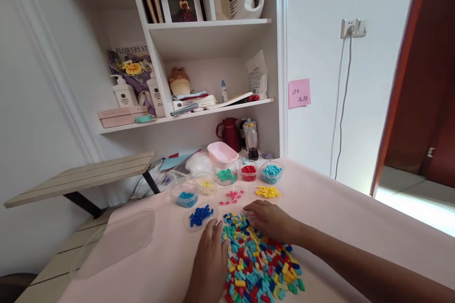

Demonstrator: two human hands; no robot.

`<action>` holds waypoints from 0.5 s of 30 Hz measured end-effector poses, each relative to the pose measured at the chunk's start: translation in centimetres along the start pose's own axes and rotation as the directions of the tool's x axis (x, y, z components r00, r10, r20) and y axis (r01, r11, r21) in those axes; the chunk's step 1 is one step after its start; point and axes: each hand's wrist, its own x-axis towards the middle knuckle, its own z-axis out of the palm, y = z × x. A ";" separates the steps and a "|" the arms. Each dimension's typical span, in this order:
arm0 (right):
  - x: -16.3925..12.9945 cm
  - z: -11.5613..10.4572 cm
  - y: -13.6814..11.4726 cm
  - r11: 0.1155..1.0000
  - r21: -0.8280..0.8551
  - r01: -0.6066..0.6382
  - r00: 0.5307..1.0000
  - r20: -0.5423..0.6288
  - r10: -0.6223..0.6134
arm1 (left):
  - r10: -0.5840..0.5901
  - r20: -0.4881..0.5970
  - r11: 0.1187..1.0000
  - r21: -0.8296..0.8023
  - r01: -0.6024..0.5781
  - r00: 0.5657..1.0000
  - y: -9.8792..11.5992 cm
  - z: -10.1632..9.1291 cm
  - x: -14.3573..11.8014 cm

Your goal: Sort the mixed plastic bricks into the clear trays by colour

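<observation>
A pile of small mixed-colour building bricks (252, 265) is spread on the pink tabletop. My left hand (211, 258) rests along its left edge, fingers stretched forward close to a clear dish of dark blue bricks (201, 216). Over the pile's far end lies my right hand (268, 220), its fingers reaching left and bent slightly down, tips near the bricks; no brick shows in it. Just beyond are pink bricks (232, 196) and yellow bricks (268, 192) in shallow clear dishes.
Farther back stand clear tubs of blue (186, 198), pale yellow (206, 185), green (226, 176), red (248, 172) and light blue bricks (272, 173). A pink basket (222, 152) is behind them. At left lie a clear plastic lid (121, 236) and a slatted wooden stand (85, 175).
</observation>
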 end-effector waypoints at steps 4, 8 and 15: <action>1.5 1.3 -0.7 0.997 -0.069 0.029 0.999 0.026 -0.027 | -0.025 0.008 0.997 -0.069 0.026 1.000 -0.5 0.5 0.4; 2.8 1.9 -2.3 0.980 -0.180 0.088 0.996 0.043 -0.081 | -0.027 -0.052 0.989 -0.149 0.019 0.998 -0.7 0.3 0.6; 4.0 3.1 -4.3 0.960 -0.250 0.128 0.992 0.044 -0.121 | -0.037 -0.111 0.960 -0.280 0.004 0.993 -0.6 0.0 0.5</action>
